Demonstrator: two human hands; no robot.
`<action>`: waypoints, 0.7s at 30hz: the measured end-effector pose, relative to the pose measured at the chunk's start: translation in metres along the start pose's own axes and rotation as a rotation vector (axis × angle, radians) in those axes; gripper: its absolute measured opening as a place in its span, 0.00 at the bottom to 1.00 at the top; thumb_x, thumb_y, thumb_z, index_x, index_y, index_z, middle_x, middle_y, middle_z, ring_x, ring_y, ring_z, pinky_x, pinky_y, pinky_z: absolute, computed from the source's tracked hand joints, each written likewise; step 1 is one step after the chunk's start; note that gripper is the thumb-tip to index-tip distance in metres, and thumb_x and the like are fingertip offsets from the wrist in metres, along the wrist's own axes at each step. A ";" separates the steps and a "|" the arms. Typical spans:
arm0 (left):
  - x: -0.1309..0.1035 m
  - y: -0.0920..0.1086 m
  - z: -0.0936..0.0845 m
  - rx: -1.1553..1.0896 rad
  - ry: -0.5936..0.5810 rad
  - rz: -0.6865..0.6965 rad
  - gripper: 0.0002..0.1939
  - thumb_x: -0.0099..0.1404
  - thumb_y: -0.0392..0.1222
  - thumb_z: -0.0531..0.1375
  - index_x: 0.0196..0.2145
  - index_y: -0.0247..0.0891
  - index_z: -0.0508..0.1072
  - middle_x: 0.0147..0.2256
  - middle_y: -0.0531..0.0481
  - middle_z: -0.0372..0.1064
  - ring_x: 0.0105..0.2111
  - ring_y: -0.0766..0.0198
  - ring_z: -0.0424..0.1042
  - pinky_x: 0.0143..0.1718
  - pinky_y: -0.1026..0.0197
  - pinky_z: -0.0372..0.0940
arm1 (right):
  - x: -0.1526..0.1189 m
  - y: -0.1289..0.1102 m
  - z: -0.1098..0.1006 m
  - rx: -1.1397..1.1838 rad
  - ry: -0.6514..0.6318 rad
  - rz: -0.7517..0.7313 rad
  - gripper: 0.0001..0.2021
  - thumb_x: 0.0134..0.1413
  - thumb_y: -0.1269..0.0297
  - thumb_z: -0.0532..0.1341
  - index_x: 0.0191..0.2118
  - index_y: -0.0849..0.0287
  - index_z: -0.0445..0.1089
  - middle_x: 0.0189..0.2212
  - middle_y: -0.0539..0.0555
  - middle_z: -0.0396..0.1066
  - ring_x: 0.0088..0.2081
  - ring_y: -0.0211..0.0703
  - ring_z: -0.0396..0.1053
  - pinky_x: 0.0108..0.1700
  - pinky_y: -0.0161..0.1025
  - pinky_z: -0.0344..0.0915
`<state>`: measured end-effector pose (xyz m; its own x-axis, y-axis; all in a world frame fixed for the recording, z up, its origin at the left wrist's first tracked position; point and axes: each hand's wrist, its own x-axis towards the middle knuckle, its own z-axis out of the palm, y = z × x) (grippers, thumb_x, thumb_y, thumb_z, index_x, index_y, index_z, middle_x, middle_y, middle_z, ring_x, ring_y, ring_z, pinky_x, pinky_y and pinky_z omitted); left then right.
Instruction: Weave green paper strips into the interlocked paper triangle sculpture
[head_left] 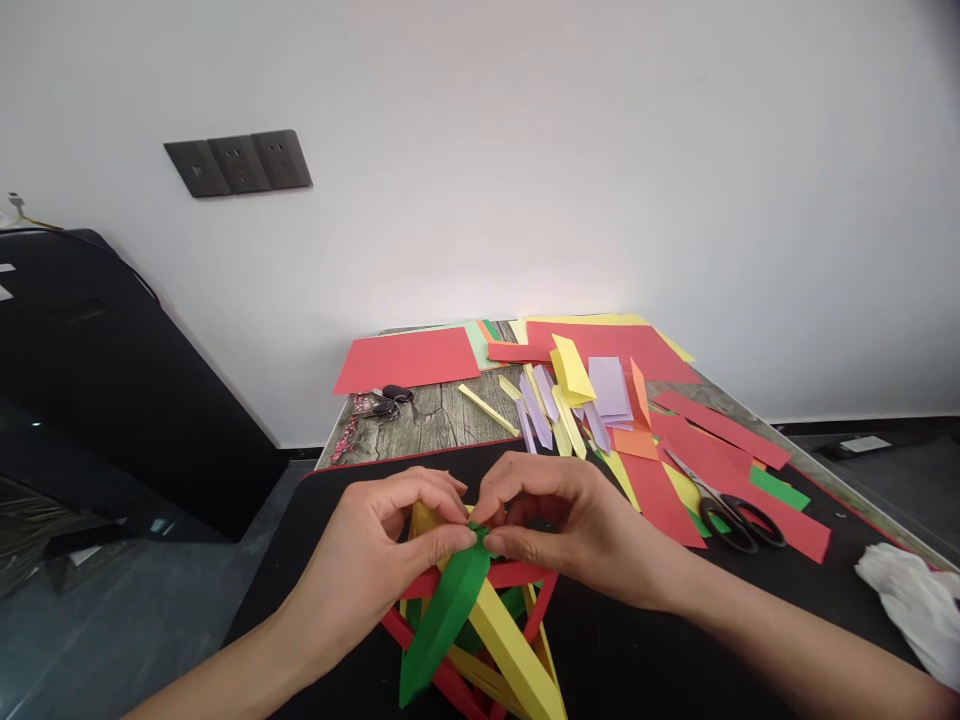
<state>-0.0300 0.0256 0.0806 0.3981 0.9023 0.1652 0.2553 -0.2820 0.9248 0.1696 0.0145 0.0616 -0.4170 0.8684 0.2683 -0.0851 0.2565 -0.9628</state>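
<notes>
Both hands meet at the top of an open woven paper structure made of folded red, yellow and green strips. My left hand pinches the upper end of a green paper strip between thumb and fingers. From the other side my right hand pinches the same end, its thumb close to the left one. A yellow paper strip slants down to the right beside the green one. Behind them, red paper strips cross the structure. The exact joint between the fingertips is partly hidden.
Scissors lie on red paper pieces at the right. Folded purple and yellow strips are scattered beyond the black mat. A white crumpled cloth or tissue is at the far right. Red sheets lie near the wall.
</notes>
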 end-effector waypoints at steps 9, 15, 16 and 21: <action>-0.016 0.001 0.004 0.322 0.150 0.368 0.03 0.60 0.40 0.66 0.30 0.41 0.75 0.34 0.51 0.74 0.39 0.63 0.74 0.39 0.64 0.71 | 0.014 -0.004 -0.014 -0.003 -0.232 -0.048 0.03 0.49 0.76 0.67 0.31 0.63 0.75 0.35 0.52 0.70 0.32 0.31 0.69 0.34 0.29 0.69; -0.050 0.004 0.019 0.823 0.349 0.585 0.02 0.64 0.34 0.62 0.35 0.37 0.72 0.27 0.51 0.69 0.30 0.63 0.65 0.30 0.61 0.65 | 0.019 -0.003 -0.014 0.009 -0.261 -0.070 0.03 0.49 0.76 0.67 0.31 0.64 0.75 0.34 0.52 0.72 0.32 0.32 0.71 0.35 0.29 0.69; -0.053 0.003 0.022 0.832 0.349 0.586 0.03 0.63 0.33 0.62 0.36 0.36 0.71 0.27 0.51 0.70 0.31 0.63 0.65 0.31 0.60 0.65 | 0.019 -0.002 -0.014 0.022 -0.264 -0.062 0.03 0.49 0.76 0.67 0.31 0.64 0.75 0.34 0.52 0.72 0.32 0.31 0.70 0.35 0.29 0.69; -0.051 -0.005 0.036 0.870 0.443 0.585 0.08 0.61 0.30 0.63 0.39 0.33 0.70 0.31 0.47 0.71 0.32 0.60 0.68 0.32 0.58 0.67 | 0.020 -0.003 -0.012 0.042 -0.267 -0.031 0.02 0.50 0.75 0.67 0.31 0.63 0.74 0.34 0.52 0.72 0.31 0.31 0.69 0.33 0.29 0.69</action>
<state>-0.0198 -0.0312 0.0553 0.3551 0.5447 0.7597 0.7264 -0.6723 0.1425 0.1724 0.0366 0.0702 -0.6370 0.7164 0.2847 -0.1367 0.2585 -0.9563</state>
